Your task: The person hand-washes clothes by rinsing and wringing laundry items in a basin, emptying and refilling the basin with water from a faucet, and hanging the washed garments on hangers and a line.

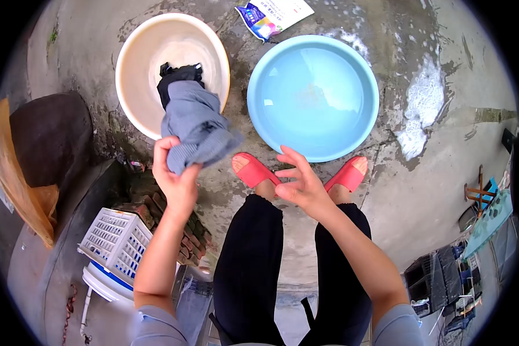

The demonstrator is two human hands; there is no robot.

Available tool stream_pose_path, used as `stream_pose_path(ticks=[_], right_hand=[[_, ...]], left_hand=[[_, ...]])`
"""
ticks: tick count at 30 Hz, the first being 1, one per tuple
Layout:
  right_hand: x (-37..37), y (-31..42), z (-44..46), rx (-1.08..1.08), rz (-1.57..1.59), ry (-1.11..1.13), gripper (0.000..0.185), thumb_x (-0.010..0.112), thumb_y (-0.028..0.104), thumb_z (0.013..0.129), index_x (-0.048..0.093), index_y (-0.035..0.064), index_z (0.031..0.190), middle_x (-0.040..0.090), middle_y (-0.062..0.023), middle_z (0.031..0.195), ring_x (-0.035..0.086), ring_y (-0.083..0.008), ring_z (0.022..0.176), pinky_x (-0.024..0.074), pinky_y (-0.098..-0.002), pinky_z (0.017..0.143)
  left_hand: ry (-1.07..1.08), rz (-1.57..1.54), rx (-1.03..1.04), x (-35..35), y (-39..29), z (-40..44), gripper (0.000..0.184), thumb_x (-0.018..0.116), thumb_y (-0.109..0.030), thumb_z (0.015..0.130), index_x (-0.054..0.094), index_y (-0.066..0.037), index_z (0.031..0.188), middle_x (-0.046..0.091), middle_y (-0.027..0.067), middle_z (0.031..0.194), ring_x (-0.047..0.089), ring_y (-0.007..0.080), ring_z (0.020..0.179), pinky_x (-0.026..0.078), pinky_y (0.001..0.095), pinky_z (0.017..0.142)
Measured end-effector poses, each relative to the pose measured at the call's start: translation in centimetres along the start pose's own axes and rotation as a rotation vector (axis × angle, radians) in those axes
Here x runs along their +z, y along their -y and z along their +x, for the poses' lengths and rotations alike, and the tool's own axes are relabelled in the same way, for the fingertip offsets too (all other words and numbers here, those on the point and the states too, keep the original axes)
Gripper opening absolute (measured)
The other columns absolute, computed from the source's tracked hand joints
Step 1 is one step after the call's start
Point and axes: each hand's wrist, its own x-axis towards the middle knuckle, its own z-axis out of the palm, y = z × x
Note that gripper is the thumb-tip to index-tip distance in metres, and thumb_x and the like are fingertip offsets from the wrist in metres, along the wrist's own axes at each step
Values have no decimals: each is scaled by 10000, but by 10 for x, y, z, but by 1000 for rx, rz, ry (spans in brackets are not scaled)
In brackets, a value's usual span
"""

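My left hand (176, 179) grips the edge of a grey cloth (193, 124), which hangs over the near rim of a cream basin (124, 75). A black cloth (181, 75) lies at the far end of the grey one, inside the basin. To the right stands a light blue basin (370, 98) holding water. My right hand (299, 180) is in the air just before the near rim of the blue basin, its fingers apart and nothing in them.
A detergent bag (274, 16) lies beyond the basins. Foam (422, 104) spreads on the concrete at right. My feet in red slippers (256, 171) are close to the blue basin. Bricks (184, 230) and a white plastic basket (115, 236) are at lower left.
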Motion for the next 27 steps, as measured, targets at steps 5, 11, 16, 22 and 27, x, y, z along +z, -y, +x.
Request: stream_pose_path(ticks=[5, 11, 16, 22, 27], right_hand=[[-24, 17, 36, -234, 386, -39, 565, 726, 200, 788, 439, 75, 1258, 480, -121, 1213, 482, -185, 1093, 427, -296, 880], [-133, -12, 108, -201, -813, -392, 269, 670, 248, 792, 618, 82, 997, 620, -155, 1024, 613, -260, 894, 495, -345, 748], [-161, -55, 150, -376, -1764, -428, 669, 633, 421, 802, 362, 210, 1376, 258, -146, 1442, 291, -389, 1291, 377, -553, 958], [-188, -92, 196, -124, -1172, -512, 570, 697, 426, 734, 522, 179, 1217, 458, -172, 1291, 428, -371, 1184, 404, -495, 923], [-129, -97, 140, -845, -961, -565, 223, 716, 247, 604, 582, 133, 741, 564, -92, 1008, 507, -327, 1031, 383, -494, 864]], left_hand=[[401, 203, -50, 83, -14, -34, 430, 635, 46, 580, 538, -48, 988, 535, 57, 891, 524, 138, 809, 432, 241, 743], [486, 923, 327, 186, 99, 23, 668, 636, 10, 590, 509, -141, 1229, 449, 168, 1150, 497, 343, 1065, 437, 437, 885], [638, 1225, 350, 235, 191, 19, 775, 606, -515, 774, 242, -320, 1429, 115, 151, 1492, 159, 413, 1347, 170, 709, 986], [581, 567, -30, 244, 237, 58, 651, 584, -266, 803, 329, -281, 1402, 237, 85, 1470, 285, 355, 1292, 218, 625, 1007], [94, -964, -1055, 241, 159, 43, 815, 429, -681, 823, 388, -39, 1324, 509, 210, 1217, 506, 332, 1116, 425, 488, 939]])
